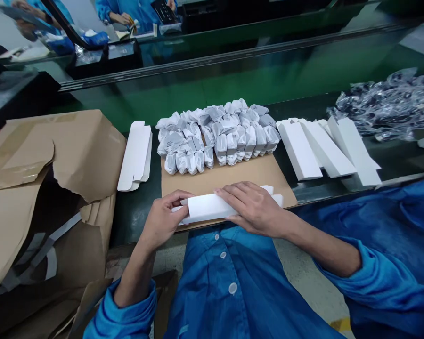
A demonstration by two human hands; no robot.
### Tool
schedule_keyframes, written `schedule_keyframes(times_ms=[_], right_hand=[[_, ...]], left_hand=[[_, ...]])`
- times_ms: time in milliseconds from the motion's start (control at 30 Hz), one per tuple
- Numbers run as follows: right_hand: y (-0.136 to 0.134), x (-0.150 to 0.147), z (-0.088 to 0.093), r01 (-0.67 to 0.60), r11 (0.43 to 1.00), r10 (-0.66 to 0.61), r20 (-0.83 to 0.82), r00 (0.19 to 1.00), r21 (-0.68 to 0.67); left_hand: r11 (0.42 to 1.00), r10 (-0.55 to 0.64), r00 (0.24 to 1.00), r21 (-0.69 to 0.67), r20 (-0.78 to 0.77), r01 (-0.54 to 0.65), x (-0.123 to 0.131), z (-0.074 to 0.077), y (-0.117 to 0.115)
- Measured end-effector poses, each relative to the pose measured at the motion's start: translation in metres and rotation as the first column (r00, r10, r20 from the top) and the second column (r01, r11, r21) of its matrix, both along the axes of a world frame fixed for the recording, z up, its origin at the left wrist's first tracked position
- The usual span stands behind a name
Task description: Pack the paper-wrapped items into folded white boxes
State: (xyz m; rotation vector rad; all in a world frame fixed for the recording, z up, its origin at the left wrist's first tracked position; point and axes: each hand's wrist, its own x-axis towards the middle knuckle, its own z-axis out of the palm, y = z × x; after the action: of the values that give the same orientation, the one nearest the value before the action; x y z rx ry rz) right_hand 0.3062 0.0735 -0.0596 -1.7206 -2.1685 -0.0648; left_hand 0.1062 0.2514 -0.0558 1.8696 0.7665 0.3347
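A long white carton [205, 207] lies across the near edge of a brown cardboard sheet [229, 176]. My left hand [162, 217] grips its left end, fingertips on the end flap. My right hand [252, 207] lies over its right half and holds it. Just beyond, several small white wrapped packets [215, 134] are piled on the far part of the sheet.
Flat white cartons [136, 155] are stacked to the left, and folded-up white cartons [325, 148] lie to the right. A torn brown box [38, 188] stands far left. Clear bags of dark parts [388, 108] lie far right. Other people in blue sit across the green belt [233, 80].
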Motion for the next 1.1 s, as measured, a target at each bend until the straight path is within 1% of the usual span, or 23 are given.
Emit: schedule_keyframes(times_ms=[67,133,167,200,233,267,300,333,367,433,467,500,567,600,667,733,767,800,867,933,967,1033,1100], right_hand=[[0.0,-0.001,-0.001,0.035,0.998,-0.036,0.022,0.999,0.043],[0.002,0.001,-0.003,0.128,0.986,-0.127,-0.013,0.992,0.106],[0.004,0.001,-0.005,0.21,0.966,-0.206,-0.048,0.977,0.147],[0.006,-0.001,-0.007,0.304,0.933,-0.292,-0.089,0.952,0.191],[0.008,-0.004,-0.01,0.393,0.889,-0.372,-0.129,0.919,0.234],[0.011,-0.01,-0.014,0.454,0.848,-0.426,-0.159,0.891,0.274],[0.012,-0.018,-0.018,0.481,0.82,-0.447,-0.177,0.877,0.311],[0.013,-0.028,-0.021,0.471,0.815,-0.433,-0.185,0.882,0.339],[0.013,-0.037,-0.023,0.427,0.834,-0.385,-0.186,0.904,0.35],[0.011,-0.052,-0.022,0.287,0.915,-0.226,-0.23,0.947,0.284],[0.01,-0.055,-0.017,0.235,0.947,-0.164,-0.301,0.939,0.216],[0.01,-0.056,-0.011,0.216,0.966,-0.145,-0.397,0.906,0.14],[0.013,-0.048,0.003,0.208,0.978,-0.167,-0.579,0.798,0.005],[0.016,-0.043,0.009,0.204,0.979,-0.173,-0.643,0.746,-0.028],[0.023,-0.032,0.017,0.15,0.988,-0.126,-0.708,0.695,-0.028],[0.028,-0.024,0.018,0.053,0.998,-0.049,-0.758,0.65,-0.019],[0.03,-0.022,0.017,0.032,0.999,-0.04,-0.804,0.593,-0.026],[0.031,-0.021,0.016,0.036,0.999,-0.053,-0.861,0.507,-0.04],[0.034,-0.019,0.014,0.129,0.989,-0.098,-0.96,0.263,-0.066],[0.039,-0.018,0.014,0.218,0.969,-0.125,-0.992,0.015,-0.119],[0.043,-0.018,0.014,0.209,0.966,-0.14,-0.987,-0.078,-0.153],[0.05,-0.017,0.015,0.104,0.975,-0.176,-0.965,-0.193,-0.198],[0.054,-0.018,0.016,-0.005,0.979,-0.2,-0.958,-0.204,-0.203]], left_hand=[[0.996,0.028,1.0,0.084,0.003,-0.028,-0.001,0.0,0.0],[0.981,0.135,0.978,0.12,0.157,-0.155,-0.004,0.0,-0.004],[0.957,0.212,0.93,0.127,0.3,-0.259,-0.004,-0.001,-0.01],[0.929,0.262,0.854,0.123,0.449,-0.35,-0.003,-0.002,-0.018],[0.909,0.271,0.781,0.116,0.563,-0.399,0.0,-0.004,-0.028],[0.908,0.248,0.745,0.119,0.619,-0.402,0.004,-0.007,-0.038],[0.918,0.216,0.75,0.132,0.625,-0.375,0.01,-0.011,-0.049],[0.935,0.197,0.789,0.132,0.582,-0.33,0.016,-0.014,-0.058],[0.935,0.227,0.814,0.114,0.534,-0.335,0.023,-0.018,-0.065],[0.895,0.358,0.818,0.083,0.45,-0.438,0.034,-0.021,-0.071],[0.874,0.403,0.812,0.084,0.423,-0.478,0.037,-0.021,-0.069],[0.876,0.401,0.824,0.097,0.4,-0.473,0.037,-0.02,-0.066],[0.923,0.276,0.891,0.16,0.361,-0.351,0.035,-0.017,-0.058],[0.939,0.197,0.916,0.202,0.35,-0.279,0.033,-0.015,-0.055],[0.934,0.093,0.934,0.295,0.344,-0.202,0.028,-0.013,-0.051],[0.921,0.056,0.944,0.348,0.325,-0.174,0.024,-0.012,-0.05],[0.921,0.054,0.95,0.353,0.308,-0.166,0.023,-0.012,-0.049],[0.922,0.057,0.956,0.352,0.288,-0.161,0.022,-0.013,-0.049],[0.923,0.071,0.967,0.353,0.243,-0.156,0.02,-0.013,-0.047],[0.921,0.05,0.978,0.37,0.201,-0.123,0.02,-0.013,-0.047],[0.917,0.024,0.982,0.386,0.185,-0.095,0.021,-0.012,-0.046],[0.901,-0.027,0.986,0.43,0.167,-0.048,0.022,-0.011,-0.046],[0.88,-0.057,0.986,0.474,0.156,-0.024,0.022,-0.011,-0.045]])
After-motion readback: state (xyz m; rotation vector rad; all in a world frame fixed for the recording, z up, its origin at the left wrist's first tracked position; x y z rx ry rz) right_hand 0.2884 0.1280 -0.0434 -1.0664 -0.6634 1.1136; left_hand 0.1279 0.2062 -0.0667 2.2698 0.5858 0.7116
